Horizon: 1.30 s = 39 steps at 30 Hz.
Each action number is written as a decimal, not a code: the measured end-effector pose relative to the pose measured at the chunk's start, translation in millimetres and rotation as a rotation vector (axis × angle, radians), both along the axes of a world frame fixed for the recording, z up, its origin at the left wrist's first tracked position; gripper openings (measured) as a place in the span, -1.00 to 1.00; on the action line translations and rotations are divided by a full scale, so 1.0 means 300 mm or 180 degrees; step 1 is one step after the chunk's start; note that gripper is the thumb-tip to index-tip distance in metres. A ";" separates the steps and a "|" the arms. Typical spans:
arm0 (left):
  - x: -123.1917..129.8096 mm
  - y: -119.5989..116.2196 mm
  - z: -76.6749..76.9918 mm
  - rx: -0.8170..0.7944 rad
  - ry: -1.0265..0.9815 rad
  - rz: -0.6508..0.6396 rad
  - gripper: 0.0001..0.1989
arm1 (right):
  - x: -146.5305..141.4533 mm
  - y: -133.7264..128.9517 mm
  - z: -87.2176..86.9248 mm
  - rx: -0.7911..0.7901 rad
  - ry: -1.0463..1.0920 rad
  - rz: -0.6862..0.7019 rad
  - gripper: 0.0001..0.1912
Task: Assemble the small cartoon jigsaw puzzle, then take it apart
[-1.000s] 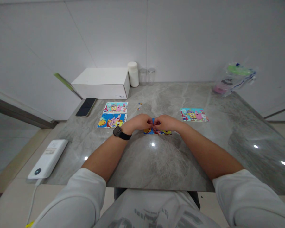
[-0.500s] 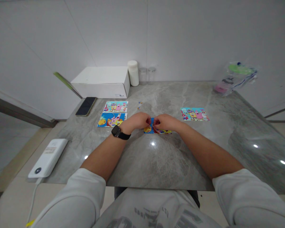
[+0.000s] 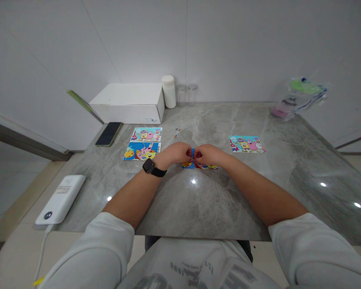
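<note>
A blue cartoon picture card (image 3: 200,165) lies on the table in front of me, its lower strip showing below my fingers. My left hand (image 3: 179,152) is closed in a pinch at the card's upper left part. Close beside it, my right hand (image 3: 209,154) pinches at the upper right part. A narrow bit of blue shows between the fingertips, and most of the card is hidden under both hands. Just beyond the hands lie two tiny coloured pieces (image 3: 175,136), too small to name.
Two cartoon cards (image 3: 141,151) lie at left, another card (image 3: 247,144) at right. Behind are a phone (image 3: 108,134), white box (image 3: 126,102), white bottle (image 3: 169,92), clear jars (image 3: 192,95) and a plastic bag (image 3: 297,100). A white power bank (image 3: 60,199) sits at the left edge.
My fingertips have come slightly closer together over the card, and less blue shows between them. The other things have stayed in place.
</note>
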<state>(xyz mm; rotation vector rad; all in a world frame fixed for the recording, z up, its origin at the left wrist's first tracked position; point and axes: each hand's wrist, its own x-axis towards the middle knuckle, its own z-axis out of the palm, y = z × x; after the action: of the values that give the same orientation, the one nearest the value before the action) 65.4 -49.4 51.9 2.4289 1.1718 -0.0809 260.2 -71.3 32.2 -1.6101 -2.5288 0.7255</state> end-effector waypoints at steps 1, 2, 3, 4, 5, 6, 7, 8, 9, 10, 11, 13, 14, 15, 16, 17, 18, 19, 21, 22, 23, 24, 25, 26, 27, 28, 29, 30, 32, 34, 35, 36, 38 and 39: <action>0.003 -0.004 -0.001 0.0035 0.0011 0.0016 -0.80 | -0.002 -0.001 0.004 -0.0016 -0.0047 0.0020 -0.94; 0.007 -0.007 -0.002 0.0070 0.0022 0.0027 -0.79 | -0.003 -0.002 0.008 -0.0029 -0.0093 0.0041 -0.94; 0.010 -0.010 -0.003 0.0099 0.0040 0.0034 -0.79 | -0.004 -0.003 0.012 -0.0038 -0.0135 0.0062 -0.94; 0.013 -0.014 -0.003 0.0120 0.0067 0.0040 -0.80 | -0.006 -0.003 0.015 -0.0039 -0.0170 0.0078 -0.94; 0.016 -0.016 -0.002 0.0126 0.0099 0.0040 -0.80 | -0.007 -0.004 0.018 -0.0033 -0.0196 0.0094 -0.94; 0.018 -0.018 -0.001 0.0118 0.0131 0.0035 -0.81 | -0.007 -0.005 0.019 -0.0022 -0.0216 0.0107 -0.93; 0.020 -0.019 0.001 0.0107 0.0158 0.0034 -0.81 | -0.008 -0.006 0.021 -0.0015 -0.0241 0.0113 -0.93; 0.021 -0.020 0.003 0.0093 0.0174 0.0034 -0.81 | -0.008 -0.006 0.022 -0.0013 -0.0268 0.0117 -0.92; 0.022 -0.020 0.005 0.0072 0.0189 0.0042 -0.81 | -0.007 -0.006 0.022 -0.0016 -0.0292 0.0122 -0.92; 0.022 -0.020 0.007 0.0050 0.0200 0.0054 -0.81 | -0.006 -0.005 0.023 -0.0019 -0.0310 0.0128 -0.91; 0.022 -0.020 0.008 0.0033 0.0210 0.0068 -0.81 | -0.005 -0.005 0.024 -0.0021 -0.0326 0.0130 -0.89; 0.023 -0.021 0.009 0.0019 0.0212 0.0082 -0.81 | -0.003 -0.004 0.026 -0.0036 -0.0337 0.0148 -0.87; 0.024 -0.022 0.009 0.0017 0.0204 0.0079 -0.80 | -0.002 -0.004 0.026 -0.0043 -0.0337 0.0164 -0.85; 0.025 -0.024 0.007 0.0015 0.0188 0.0073 -0.80 | -0.002 -0.004 0.026 -0.0047 -0.0331 0.0173 -0.84; 0.027 -0.024 0.005 0.0015 0.0170 0.0069 -0.79 | -0.003 -0.005 0.026 -0.0054 -0.0316 0.0176 -0.84; 0.027 -0.024 0.002 0.0018 0.0151 0.0075 -0.79 | -0.003 -0.005 0.024 -0.0059 -0.0291 0.0172 -0.84; 0.026 -0.021 -0.001 0.0024 0.0125 0.0082 -0.80 | -0.004 -0.006 0.023 -0.0053 -0.0257 0.0163 -0.85; 0.023 -0.015 -0.004 0.0034 0.0089 0.0093 -0.80 | -0.003 -0.006 0.021 -0.0030 -0.0215 0.0144 -0.85; 0.004 0.008 -0.007 0.0066 -0.0025 0.0158 -0.82 | -0.001 -0.004 0.019 0.0052 -0.0082 0.0095 -0.88; -0.012 0.024 -0.006 0.0103 -0.0111 0.0220 -0.82 | 0.002 -0.001 0.019 0.0100 0.0009 0.0055 -0.89; -0.031 0.043 -0.006 0.0174 -0.0208 0.0341 -0.82 | 0.006 0.003 0.021 0.0152 0.0111 -0.0002 -0.91; -0.053 0.063 -0.006 0.0297 -0.0326 0.0479 -0.82 | 0.009 0.008 0.023 0.0206 0.0217 -0.0076 -0.92; -0.076 0.083 -0.008 0.0501 -0.0454 0.0692 -0.80 | 0.014 0.013 0.027 0.0262 0.0324 -0.0175 -0.91; -0.097 0.101 -0.013 0.0762 -0.0547 0.0971 -0.77 | 0.018 0.019 0.031 0.0321 0.0423 -0.0294 -0.91; -0.117 0.117 -0.021 0.1000 -0.0618 0.1196 -0.74 | 0.021 0.024 0.036 0.0390 0.0515 -0.0425 -0.90; -0.133 0.130 -0.033 0.1178 -0.0657 0.1386 -0.70 | 0.024 0.028 0.039 0.0465 0.0604 -0.0548 -0.90; -0.145 0.140 -0.049 0.1325 -0.0666 0.1494 -0.67 | 0.027 0.032 0.043 0.0539 0.0690 -0.0653 -0.90; -0.153 0.148 -0.067 0.1421 -0.0626 0.1545 -0.65 | 0.029 0.035 0.044 0.0595 0.0769 -0.0730 -0.90; -0.159 0.155 -0.103 0.1493 -0.0505 0.1553 -0.64 | 0.032 0.039 0.044 0.0679 0.0908 -0.0823 -0.90; -0.157 0.158 -0.132 0.1540 -0.0413 0.1516 -0.63 | 0.033 0.042 0.039 0.0739 0.1015 -0.0901 -0.91; -0.155 0.159 -0.141 0.1562 -0.0390 0.1495 -0.64 | 0.034 0.043 0.036 0.0765 0.1054 -0.0940 -0.91; -0.153 0.161 -0.147 0.1582 -0.0381 0.1475 -0.65 | 0.034 0.043 0.033 0.0786 0.1089 -0.0963 -0.91; -0.151 0.166 -0.152 0.1590 -0.0388 0.1438 -0.68 | 0.035 0.045 0.027 0.0803 0.1133 -0.0971 -0.91; -0.152 0.171 -0.153 0.1574 -0.0400 0.1425 -0.69 | 0.034 0.046 0.025 0.0805 0.1148 -0.0967 -0.91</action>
<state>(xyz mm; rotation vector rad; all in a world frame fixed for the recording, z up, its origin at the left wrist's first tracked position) 19.8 1.8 6.1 2.4409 1.8098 0.5486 270.5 -57.6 39.7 -1.5620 -1.9803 0.5728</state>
